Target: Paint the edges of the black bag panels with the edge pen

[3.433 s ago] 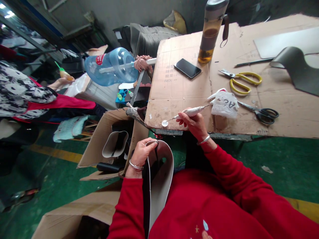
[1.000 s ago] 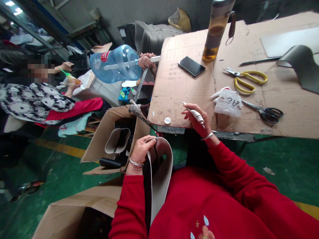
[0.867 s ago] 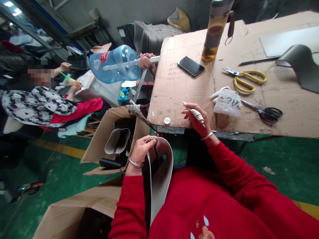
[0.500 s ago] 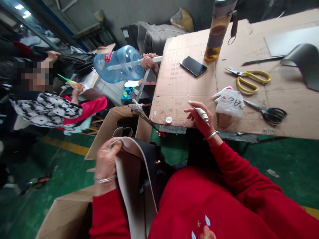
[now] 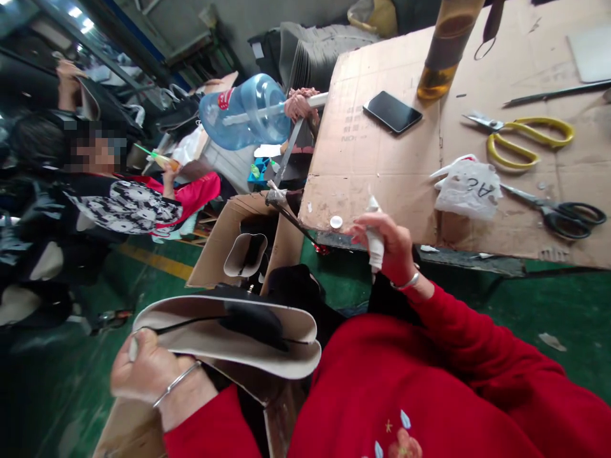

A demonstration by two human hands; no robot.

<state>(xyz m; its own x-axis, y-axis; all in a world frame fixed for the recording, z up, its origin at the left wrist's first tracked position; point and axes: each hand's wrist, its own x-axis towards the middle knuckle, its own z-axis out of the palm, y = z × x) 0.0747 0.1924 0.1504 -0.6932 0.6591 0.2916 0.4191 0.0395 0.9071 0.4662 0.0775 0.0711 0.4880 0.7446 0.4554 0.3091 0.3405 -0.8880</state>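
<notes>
My left hand (image 5: pixel 147 372), at the lower left, is closed on one end of a curved leather-like piece (image 5: pixel 286 369), pale inside and dark outside. The piece bends into a long loop and stretches right to my red top. At the front edge of the table, my right hand (image 5: pixel 389 245) has its fingers wrapped round a white squeeze tube (image 5: pixel 375 248). The tube's thin pointed nozzle sticks up past the fingers. Near that hand lies a small white cap (image 5: pixel 336 222). A crumpled plastic bag (image 5: pixel 468 191) is to the right of it.
On the cardboard-covered table (image 5: pixel 353 152) are a phone (image 5: pixel 393 112), yellow-handled scissors (image 5: pixel 520 141), black-handled scissors (image 5: pixel 568 216) and a bottle of tea (image 5: pixel 443 57). An open carton (image 5: pixel 210 254) stands left of the table. A co-worker (image 5: pixel 138 200) sits beyond, near a blue water jug (image 5: pixel 245 111).
My left hand has moved down and left, turning the leather-like piece from upright to nearly level. The tube in my right hand has swung to point upward. The view has shifted slightly.
</notes>
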